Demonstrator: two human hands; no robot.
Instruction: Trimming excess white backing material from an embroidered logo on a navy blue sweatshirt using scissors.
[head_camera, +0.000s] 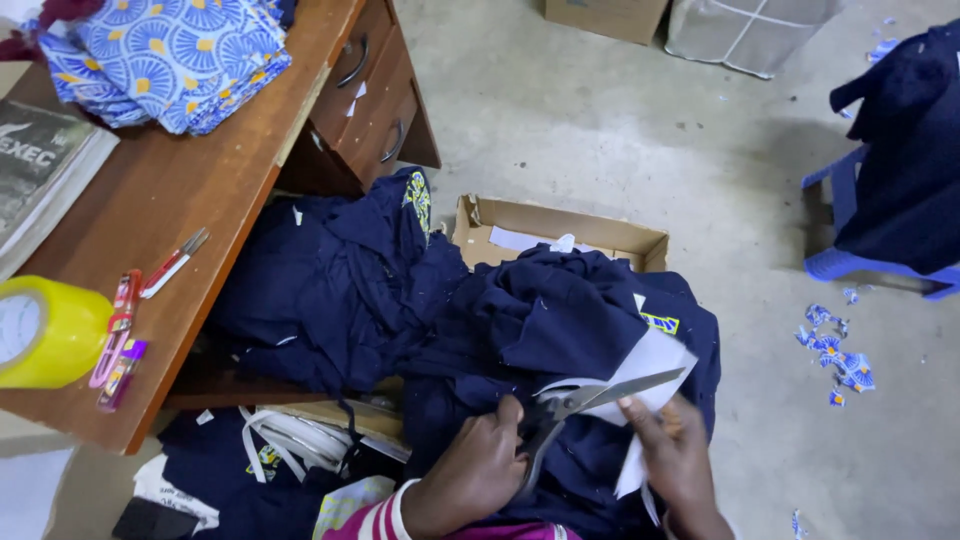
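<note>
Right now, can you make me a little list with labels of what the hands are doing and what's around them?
Left hand: grips the scissors, blades open
Right hand: holds white fabric at the blades
Underneath: pile of dark blue clothes
Behind the pile: open cardboard box
Desk: yellow tape roll, patterned blue cloth
Floor: blue scraps, blue chair

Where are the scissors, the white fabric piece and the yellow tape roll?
scissors (600, 397): head view, on the blades near the pivot.
white fabric (655, 358): head view, on its upper flat part.
tape roll (62, 330): head view, on its yellow outer side.
</note>
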